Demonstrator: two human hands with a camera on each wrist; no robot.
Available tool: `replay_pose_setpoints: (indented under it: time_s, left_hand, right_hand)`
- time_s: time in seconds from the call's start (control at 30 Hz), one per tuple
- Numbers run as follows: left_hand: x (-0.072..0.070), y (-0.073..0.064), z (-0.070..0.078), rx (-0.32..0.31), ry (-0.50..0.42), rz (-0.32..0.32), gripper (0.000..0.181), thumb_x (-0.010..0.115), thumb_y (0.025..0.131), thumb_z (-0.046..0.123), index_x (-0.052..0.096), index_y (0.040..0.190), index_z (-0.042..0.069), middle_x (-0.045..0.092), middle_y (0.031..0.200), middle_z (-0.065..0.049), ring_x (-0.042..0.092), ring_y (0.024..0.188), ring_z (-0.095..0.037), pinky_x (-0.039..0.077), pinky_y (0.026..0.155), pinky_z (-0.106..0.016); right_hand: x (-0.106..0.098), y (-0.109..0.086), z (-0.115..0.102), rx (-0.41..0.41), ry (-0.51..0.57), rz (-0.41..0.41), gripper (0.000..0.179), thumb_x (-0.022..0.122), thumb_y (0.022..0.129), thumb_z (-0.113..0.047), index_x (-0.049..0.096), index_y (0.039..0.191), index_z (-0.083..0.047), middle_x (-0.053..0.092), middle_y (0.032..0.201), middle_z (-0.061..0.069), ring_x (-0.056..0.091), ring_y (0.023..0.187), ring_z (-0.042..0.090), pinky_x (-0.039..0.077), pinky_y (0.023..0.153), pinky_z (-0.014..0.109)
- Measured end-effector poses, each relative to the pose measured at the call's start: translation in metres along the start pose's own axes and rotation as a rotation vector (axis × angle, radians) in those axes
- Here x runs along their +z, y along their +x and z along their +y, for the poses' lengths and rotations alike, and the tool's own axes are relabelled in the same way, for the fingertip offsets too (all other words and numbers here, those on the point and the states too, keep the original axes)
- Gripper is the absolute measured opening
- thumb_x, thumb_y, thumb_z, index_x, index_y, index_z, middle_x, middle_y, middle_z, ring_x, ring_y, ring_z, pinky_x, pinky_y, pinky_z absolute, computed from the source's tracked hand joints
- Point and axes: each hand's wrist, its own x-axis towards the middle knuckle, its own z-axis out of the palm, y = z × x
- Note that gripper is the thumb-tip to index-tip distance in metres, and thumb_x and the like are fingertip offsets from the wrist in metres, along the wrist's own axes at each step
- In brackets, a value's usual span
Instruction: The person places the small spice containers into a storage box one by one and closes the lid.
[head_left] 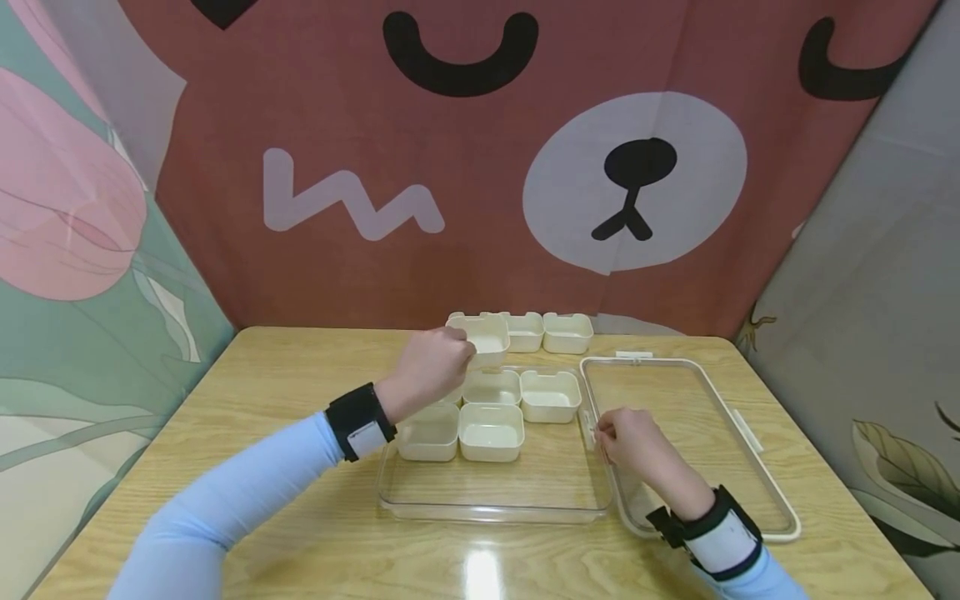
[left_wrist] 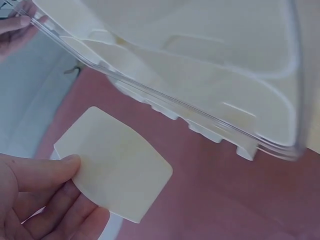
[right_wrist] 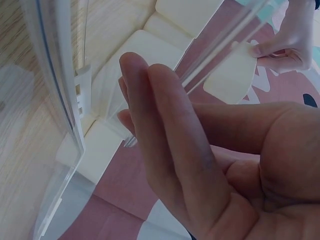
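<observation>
In the head view my left hand (head_left: 435, 368) holds a small cream container (head_left: 483, 337) by its left side, raised above the back of the clear box (head_left: 495, 512). The left wrist view shows the thumb and fingers pinching that container (left_wrist: 117, 165). Several like it stand inside the box, including a front one (head_left: 491, 433) and a right one (head_left: 551, 397). My right hand (head_left: 637, 450) is at the box's right edge, over the left side of the white-rimmed lid (head_left: 750, 454). Its fingers (right_wrist: 175, 115) are loosely bent, with no object seen in them.
Behind the box, more cream containers (head_left: 567, 333) stand near the back edge of the wooden table (head_left: 300, 517). The lid lies flat right of the box, with white latches (head_left: 747, 430) on its sides. A printed bear cloth (head_left: 360, 275) hangs behind the table.
</observation>
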Motion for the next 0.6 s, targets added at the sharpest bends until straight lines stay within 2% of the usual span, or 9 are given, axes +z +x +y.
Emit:
replay_pose_setpoints:
  time_s: [0.3, 0.6]
  left_hand:
    - [-0.005, 0.002, 0.018, 0.049, -0.008, -0.005, 0.017, 0.063, 0.078, 0.003, 0.071, 0.069, 0.015, 0.055, 0.061, 0.004, 0.044, 0.050, -0.007, 0.029, 0.040, -0.018]
    - [-0.008, 0.005, 0.037, 0.086, 0.017, 0.092, 0.028, 0.059, 0.075, 0.000, 0.060, 0.054, 0.018, 0.048, 0.054, 0.006, 0.044, 0.048, -0.008, 0.028, 0.037, -0.021]
  right_hand:
    - [0.000, 0.000, 0.000, -0.004, -0.005, 0.001, 0.008, 0.062, 0.086, -0.002, 0.068, 0.083, 0.001, 0.060, 0.062, 0.001, 0.054, 0.056, 0.011, 0.044, 0.050, 0.025]
    - [-0.001, 0.000, 0.001, -0.020, -0.010, 0.006, 0.008, 0.061, 0.086, -0.002, 0.068, 0.082, 0.002, 0.060, 0.061, 0.001, 0.054, 0.056, 0.011, 0.044, 0.051, 0.025]
